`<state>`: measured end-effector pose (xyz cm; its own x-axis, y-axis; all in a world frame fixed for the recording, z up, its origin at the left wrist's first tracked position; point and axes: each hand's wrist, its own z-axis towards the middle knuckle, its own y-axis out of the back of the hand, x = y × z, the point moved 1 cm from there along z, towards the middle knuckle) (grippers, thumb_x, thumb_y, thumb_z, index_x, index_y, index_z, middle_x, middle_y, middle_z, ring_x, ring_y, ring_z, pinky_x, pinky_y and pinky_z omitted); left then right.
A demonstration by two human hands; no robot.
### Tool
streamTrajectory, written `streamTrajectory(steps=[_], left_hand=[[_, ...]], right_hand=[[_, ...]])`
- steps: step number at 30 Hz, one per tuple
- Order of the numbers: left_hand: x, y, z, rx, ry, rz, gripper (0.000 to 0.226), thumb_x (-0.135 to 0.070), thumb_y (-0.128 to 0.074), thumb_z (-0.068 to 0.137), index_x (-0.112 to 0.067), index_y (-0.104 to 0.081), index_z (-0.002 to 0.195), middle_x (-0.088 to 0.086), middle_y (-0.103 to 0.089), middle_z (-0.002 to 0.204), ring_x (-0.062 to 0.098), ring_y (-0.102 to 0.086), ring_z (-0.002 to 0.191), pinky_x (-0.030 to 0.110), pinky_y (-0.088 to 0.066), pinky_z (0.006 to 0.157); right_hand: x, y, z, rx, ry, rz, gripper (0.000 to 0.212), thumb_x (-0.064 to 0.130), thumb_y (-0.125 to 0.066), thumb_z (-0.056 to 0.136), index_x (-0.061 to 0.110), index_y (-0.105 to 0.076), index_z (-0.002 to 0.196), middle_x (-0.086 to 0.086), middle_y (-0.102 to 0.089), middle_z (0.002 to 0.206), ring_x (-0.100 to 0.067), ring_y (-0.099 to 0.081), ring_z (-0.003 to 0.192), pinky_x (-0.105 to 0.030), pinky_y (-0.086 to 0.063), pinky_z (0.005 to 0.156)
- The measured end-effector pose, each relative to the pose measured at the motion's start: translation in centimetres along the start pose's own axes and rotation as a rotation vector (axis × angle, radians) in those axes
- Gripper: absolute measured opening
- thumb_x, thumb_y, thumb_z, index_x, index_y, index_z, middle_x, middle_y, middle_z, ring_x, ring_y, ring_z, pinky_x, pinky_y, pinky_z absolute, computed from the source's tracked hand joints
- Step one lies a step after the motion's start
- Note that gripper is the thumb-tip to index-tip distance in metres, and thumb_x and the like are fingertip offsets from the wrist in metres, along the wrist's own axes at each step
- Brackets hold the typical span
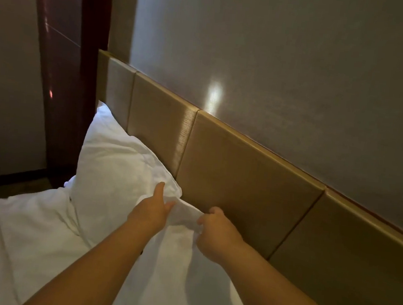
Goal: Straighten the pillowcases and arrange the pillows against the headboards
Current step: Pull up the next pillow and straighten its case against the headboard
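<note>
Both hands meet at one corner of a white pillowcase (pixel 184 214), a loose, wrinkled flap of cloth pulled taut between them just in front of the headboard (pixel 246 188). The left hand (pixel 152 209) reaches forward with its arm nearly straight, thumb stretched up and away from the fingers, which close on the cloth's edge from the side away from the headboard. The right hand (pixel 215 230) is curled into a loose fist, knuckles up, pinching the same flap from the side nearest the headboard; its fingertips are folded under, so how much cloth they hold cannot be told. Both forearms are bare and come in from the lower edge of the view.

The pillow (pixel 120 164) itself is white and plump, creased in soft folds, standing tilted with its long edge leaning against the headboard, its far corner pointing up along the padded panels. The gripped corner is the pillow's near one. Below the hands, more white cloth (pixel 182 285) runs down beside the headboard's base. Away from the headboard lies a white duvet (pixel 27 234) on the bed, rumpled. The headboard is a row of tan padded panels under a grey wall (pixel 301 76); past its far end stands a dark red-brown wooden post (pixel 63 65).
</note>
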<state>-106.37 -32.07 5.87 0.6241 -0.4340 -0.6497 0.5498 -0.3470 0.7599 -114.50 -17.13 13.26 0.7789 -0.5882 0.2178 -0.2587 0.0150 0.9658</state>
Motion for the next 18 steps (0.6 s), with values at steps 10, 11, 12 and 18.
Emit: streamTrajectory(steps=[10, 11, 12, 18], left_hand=[[-3.1, 0.8, 5.0, -0.072, -0.149, -0.030, 0.026, -0.046, -0.055, 0.088, -0.021, -0.060, 0.087, -0.007, -0.059, 0.087, 0.017, -0.060, 0.084, 0.033, -0.052, 0.078], [-3.5, 0.7, 5.1, -0.108, -0.140, -0.079, 0.019, -0.042, -0.055, 0.088, -0.023, -0.056, 0.088, -0.009, -0.058, 0.088, 0.016, -0.059, 0.082, 0.032, -0.053, 0.077], [-3.8, 0.6, 5.1, -0.154, -0.148, -0.128, 0.016, -0.039, -0.058, 0.087, -0.024, -0.053, 0.088, -0.008, -0.058, 0.089, 0.016, -0.059, 0.082, 0.033, -0.054, 0.075], [-4.7, 0.9, 2.5, -0.302, -0.219, -0.084, 0.044, -0.041, -0.064, 0.084, -0.021, -0.051, 0.121, 0.004, -0.056, 0.123, 0.025, -0.055, 0.109, 0.041, -0.051, 0.091]], right_hand=[[-1.2, 0.2, 0.7, -0.240, -0.058, 0.312, 0.025, 0.017, -0.047, 0.091, 0.023, -0.055, 0.115, 0.002, -0.058, 0.116, -0.017, -0.059, 0.097, -0.032, -0.054, 0.083], [-1.2, 0.1, 0.1, -0.310, -0.013, 0.254, 0.024, 0.019, -0.048, 0.094, 0.024, -0.055, 0.117, 0.005, -0.055, 0.121, -0.013, -0.058, 0.097, -0.027, -0.053, 0.084], [-1.1, 0.0, -0.6, -0.387, 0.045, 0.202, 0.024, 0.021, -0.049, 0.095, 0.024, -0.055, 0.118, 0.007, -0.052, 0.126, -0.010, -0.058, 0.097, -0.023, -0.052, 0.085], [-1.7, -3.4, -4.0, -0.557, 0.153, 0.034, 0.017, 0.028, -0.079, 0.069, 0.028, -0.066, 0.082, 0.005, -0.071, 0.095, -0.012, -0.065, 0.064, -0.019, -0.055, 0.058]])
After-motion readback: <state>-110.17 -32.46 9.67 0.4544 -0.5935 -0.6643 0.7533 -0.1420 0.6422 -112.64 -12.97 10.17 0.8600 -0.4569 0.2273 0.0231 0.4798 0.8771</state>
